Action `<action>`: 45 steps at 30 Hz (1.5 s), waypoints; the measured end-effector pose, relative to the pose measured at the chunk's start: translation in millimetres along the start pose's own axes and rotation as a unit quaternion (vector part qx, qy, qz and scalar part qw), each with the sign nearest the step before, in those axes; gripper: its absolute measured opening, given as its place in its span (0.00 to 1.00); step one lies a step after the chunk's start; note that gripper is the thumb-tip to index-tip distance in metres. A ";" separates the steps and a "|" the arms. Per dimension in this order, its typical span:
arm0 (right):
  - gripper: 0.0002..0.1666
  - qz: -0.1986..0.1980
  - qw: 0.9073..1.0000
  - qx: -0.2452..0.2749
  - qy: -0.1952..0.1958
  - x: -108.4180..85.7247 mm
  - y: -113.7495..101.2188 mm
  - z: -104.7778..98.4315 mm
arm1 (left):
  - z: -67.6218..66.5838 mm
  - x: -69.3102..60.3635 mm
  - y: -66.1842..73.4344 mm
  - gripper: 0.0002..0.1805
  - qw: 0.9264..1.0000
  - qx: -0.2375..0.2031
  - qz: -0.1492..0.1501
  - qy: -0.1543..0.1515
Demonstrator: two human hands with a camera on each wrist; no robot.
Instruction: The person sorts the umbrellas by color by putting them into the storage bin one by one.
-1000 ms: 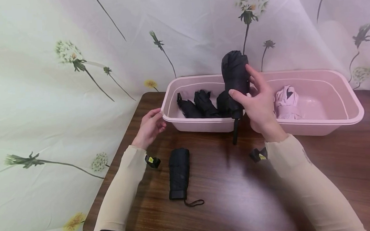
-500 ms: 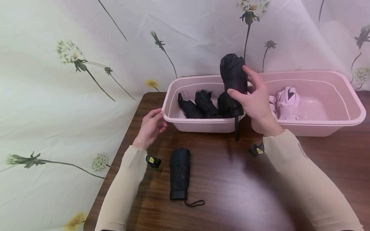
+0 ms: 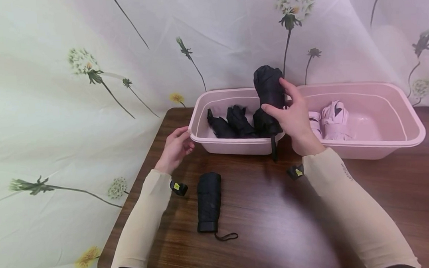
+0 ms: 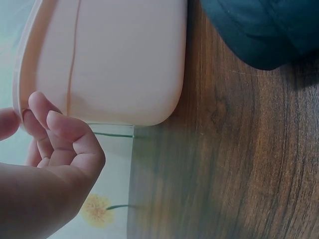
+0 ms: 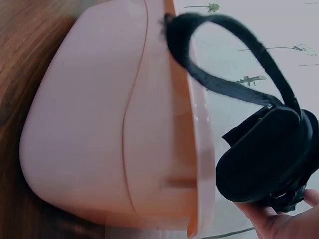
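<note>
In the head view my right hand (image 3: 296, 122) holds a folded black umbrella (image 3: 268, 81) above the right end of the left pink bin (image 3: 233, 148). The umbrella is nearly upright, its handle end low and its wrist strap hanging over the front rim. The strap loop (image 5: 234, 89) shows large in the right wrist view. My left hand (image 3: 175, 149) pinches that bin's left rim between thumb and fingers, as the left wrist view confirms. Inside lie black umbrellas (image 3: 239, 119), partly hidden by the held one. Another folded black umbrella (image 3: 208, 202) lies on the table.
A second pink bin (image 3: 373, 151) stands at the right with two folded pink umbrellas (image 3: 335, 122) in it; my right hand partly covers its left end. The brown wooden table (image 3: 269, 235) ends at the left. A flower-printed cloth (image 3: 224, 29) hangs behind.
My right hand has moved slightly left and down with the black umbrella, bringing it lower over the left bin and uncovering a second pink umbrella. My left hand stays on the rim.
</note>
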State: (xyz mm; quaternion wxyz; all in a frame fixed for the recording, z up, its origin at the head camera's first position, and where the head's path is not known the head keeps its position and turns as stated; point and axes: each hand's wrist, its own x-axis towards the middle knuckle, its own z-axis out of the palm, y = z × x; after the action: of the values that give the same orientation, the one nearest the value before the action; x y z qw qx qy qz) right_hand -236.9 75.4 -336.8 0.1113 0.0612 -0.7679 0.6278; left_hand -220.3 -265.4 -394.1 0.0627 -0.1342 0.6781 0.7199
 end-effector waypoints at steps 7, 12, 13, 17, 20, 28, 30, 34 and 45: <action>0.40 0.032 0.999 -0.002 -0.006 0.3 0.8 -0.5 | 2.0 -2.1 -0.9 0.17 1.000 -0.006 -0.003 0.001; 0.30 0.021 1.000 0.012 0.005 3.1 1.2 -0.3 | 2.2 -2.4 -0.5 0.16 1.000 -0.007 -0.001 0.000; 0.28 0.020 1.000 0.013 0.007 2.9 1.0 -0.2 | 2.4 -2.1 -0.5 0.16 1.000 -0.009 0.000 -0.001; 0.24 0.032 0.999 0.029 0.005 -0.2 1.4 1.4 | 2.4 -1.4 -0.6 0.14 1.000 -0.011 0.000 0.000; 0.22 0.021 0.999 0.028 0.006 -1.9 3.3 3.2 | 2.2 -1.5 -0.8 0.14 1.000 -0.010 0.001 -0.001; 0.19 -0.026 1.000 -0.006 -0.010 -7.0 -0.1 6.4 | 0.9 -0.7 -0.6 0.18 1.000 -0.007 0.003 -0.009; 0.18 -0.042 0.999 -0.020 -0.015 -9.2 -3.3 7.9 | 0.5 -0.7 -0.3 0.19 1.000 -0.004 0.002 -0.011; 0.17 -0.076 0.996 -0.026 -0.031 -15.9 -13.7 11.8 | 0.3 -0.3 -0.3 0.19 1.000 -0.001 0.002 -0.009; 0.18 -0.128 0.988 0.046 -0.066 -50.1 -48.1 28.1 | 1.2 2.4 -0.7 0.09 1.000 -0.014 0.011 -0.002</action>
State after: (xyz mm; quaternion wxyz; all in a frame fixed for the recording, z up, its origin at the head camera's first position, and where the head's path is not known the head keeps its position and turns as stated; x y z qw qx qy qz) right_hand -179.9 35.8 -308.8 0.1368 0.2059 -0.7294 0.6379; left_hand -222.4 -264.4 -395.4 0.0548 -0.1259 0.6695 0.7300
